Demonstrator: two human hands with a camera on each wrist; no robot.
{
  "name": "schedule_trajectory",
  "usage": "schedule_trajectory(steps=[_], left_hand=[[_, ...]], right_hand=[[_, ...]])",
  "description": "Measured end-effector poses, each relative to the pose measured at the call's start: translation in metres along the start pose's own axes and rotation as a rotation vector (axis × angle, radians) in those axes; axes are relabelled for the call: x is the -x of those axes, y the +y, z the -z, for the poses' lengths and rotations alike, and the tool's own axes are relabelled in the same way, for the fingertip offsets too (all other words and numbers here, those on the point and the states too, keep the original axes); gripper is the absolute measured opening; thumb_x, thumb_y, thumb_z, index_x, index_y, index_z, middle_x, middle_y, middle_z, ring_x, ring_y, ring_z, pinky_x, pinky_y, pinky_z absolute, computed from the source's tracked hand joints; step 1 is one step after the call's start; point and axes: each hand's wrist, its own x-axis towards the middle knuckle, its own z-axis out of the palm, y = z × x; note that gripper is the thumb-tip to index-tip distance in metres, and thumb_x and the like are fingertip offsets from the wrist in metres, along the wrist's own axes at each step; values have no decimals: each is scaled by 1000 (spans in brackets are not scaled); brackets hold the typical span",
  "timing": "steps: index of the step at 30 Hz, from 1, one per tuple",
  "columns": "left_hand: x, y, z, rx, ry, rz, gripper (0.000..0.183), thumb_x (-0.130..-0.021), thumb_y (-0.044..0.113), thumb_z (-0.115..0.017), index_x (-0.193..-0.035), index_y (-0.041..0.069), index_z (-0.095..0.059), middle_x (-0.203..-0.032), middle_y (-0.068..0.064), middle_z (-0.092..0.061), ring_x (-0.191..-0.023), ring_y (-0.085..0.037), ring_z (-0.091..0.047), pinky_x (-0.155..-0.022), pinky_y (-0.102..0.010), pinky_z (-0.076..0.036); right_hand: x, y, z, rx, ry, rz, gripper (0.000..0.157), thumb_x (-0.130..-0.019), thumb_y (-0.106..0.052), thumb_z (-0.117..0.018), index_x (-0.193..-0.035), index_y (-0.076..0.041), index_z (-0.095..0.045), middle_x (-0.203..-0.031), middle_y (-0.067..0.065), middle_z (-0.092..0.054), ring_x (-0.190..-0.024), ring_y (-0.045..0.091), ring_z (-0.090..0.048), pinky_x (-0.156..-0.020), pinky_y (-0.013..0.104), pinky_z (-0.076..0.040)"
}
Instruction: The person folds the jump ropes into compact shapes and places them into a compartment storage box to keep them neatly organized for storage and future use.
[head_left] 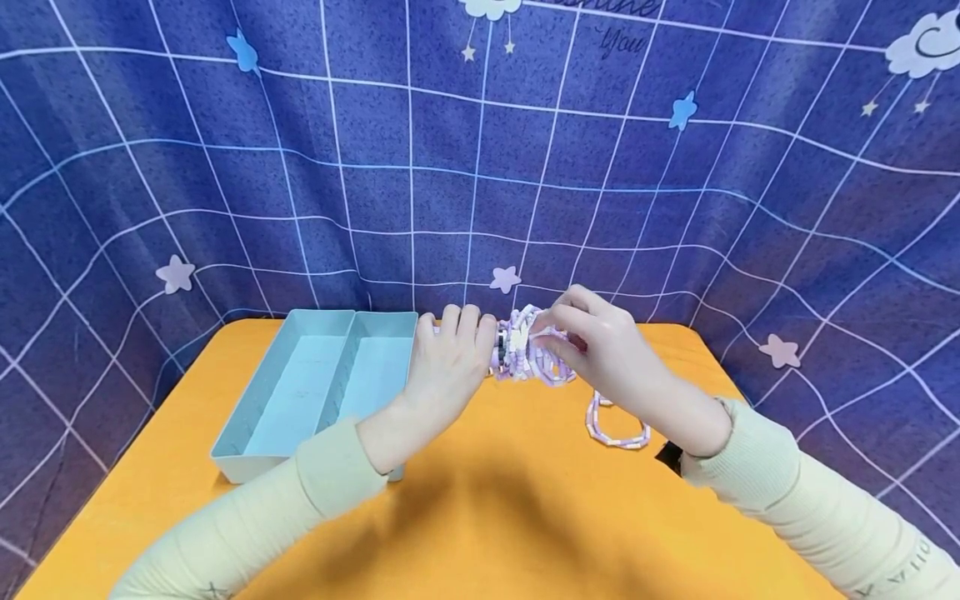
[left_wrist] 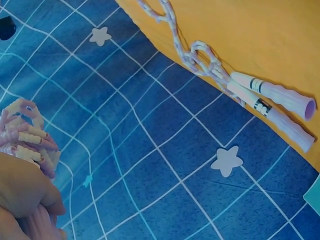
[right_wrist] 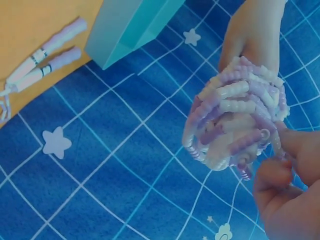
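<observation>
My left hand (head_left: 450, 358) grips the lilac handle end of a beaded jump rope (head_left: 517, 343), held up above the table. The purple-and-white beaded cord is wound into a thick bundle beside that fist, facing my right hand (head_left: 600, 343). In the right wrist view, the thumb and fingers of my right hand (right_wrist: 287, 185) pinch a beaded strand at the edge of the bundle (right_wrist: 232, 117). Lilac handle shows below my left hand (left_wrist: 30, 195) in the left wrist view, the bundle (left_wrist: 27, 135) just above it.
A second jump rope (left_wrist: 290, 125) lies on the orange table (head_left: 480, 517), its two handles side by side. Its beaded loop (head_left: 618, 444) shows below my right hand. The light blue two-compartment tray (head_left: 247, 417) stands left. A blue star-patterned curtain (head_left: 375, 192) hangs behind.
</observation>
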Motion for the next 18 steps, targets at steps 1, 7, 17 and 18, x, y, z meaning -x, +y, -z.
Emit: schedule_trajectory(steps=[1, 7, 17, 18], left_hand=[[0, 0, 0, -3, -3, -4, 27, -96, 6, -28, -85, 9, -53, -74, -6, -45, -67, -23, -43, -58, -37, -34], [0, -1, 2, -24, -26, -18, 29, -96, 6, -27, -86, 9, -53, -75, -5, -45, -67, -22, -42, -58, -36, -33], [4, 1, 3, -30, -50, -63, 29, -94, 4, -26, -81, 10, -51, -75, -4, -44, -67, -21, -42, -58, -34, -32], [5, 1, 3, -28, -52, -66, 29, -94, 4, -26, -81, 10, -51, -75, -4, -44, -67, -21, -42, -58, -34, -32]], right_hand=[[0, 0, 0, -6, 11, -1, 21, -71, -2, -79, -87, -9, -66, -80, 1, -58, -60, 8, -49, -52, 18, -41], [-3, -2, 1, 0, -10, -21, 25, -72, -1, -78, -94, -7, -69, -75, 2, -56, -55, 5, -44, -50, 17, -38], [-8, -6, 6, 89, -182, -20, 23, -76, -7, -76, -99, -10, -72, -81, -1, -55, -55, 5, -45, -46, 19, -38], [-9, -7, 7, 118, -196, -28, 22, -76, -10, -77, -98, -12, -71, -82, -2, -55, -56, 6, -46, -46, 20, -38]])
